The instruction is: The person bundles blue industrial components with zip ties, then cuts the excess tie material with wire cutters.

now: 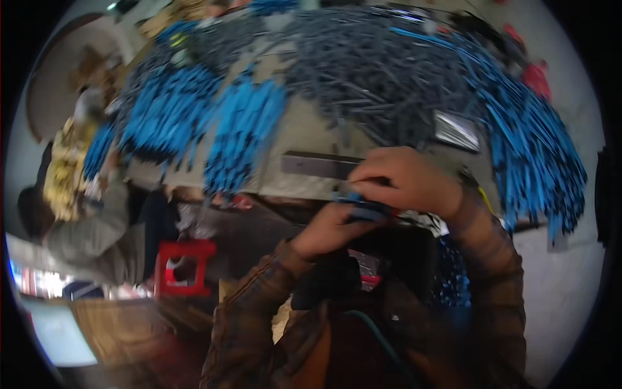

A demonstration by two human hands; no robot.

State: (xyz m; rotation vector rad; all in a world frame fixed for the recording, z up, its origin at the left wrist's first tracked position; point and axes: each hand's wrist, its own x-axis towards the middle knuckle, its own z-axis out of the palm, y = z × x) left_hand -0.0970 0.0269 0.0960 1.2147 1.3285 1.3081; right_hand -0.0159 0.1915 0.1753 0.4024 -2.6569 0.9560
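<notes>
At the near edge of the table, my left hand [334, 230] is closed around a small blue and dark piece [364, 209], blurred and mostly covered by fingers. My right hand [408, 180] is just above it, fingers bent and pinched together close to the piece. What the right fingertips hold, if anything, is hidden. A dark rectangular bar [317, 164] lies on the table just left of the right hand's fingers.
A heap of dark grey strips [376, 78] covers the table's far side. Long blue pieces lie in bundles at left [243, 129] and in a large pile at right [531, 155]. A clear-wrapped packet [457, 129] lies near the heap. Left are a red stool [184, 269] and another person [97, 227].
</notes>
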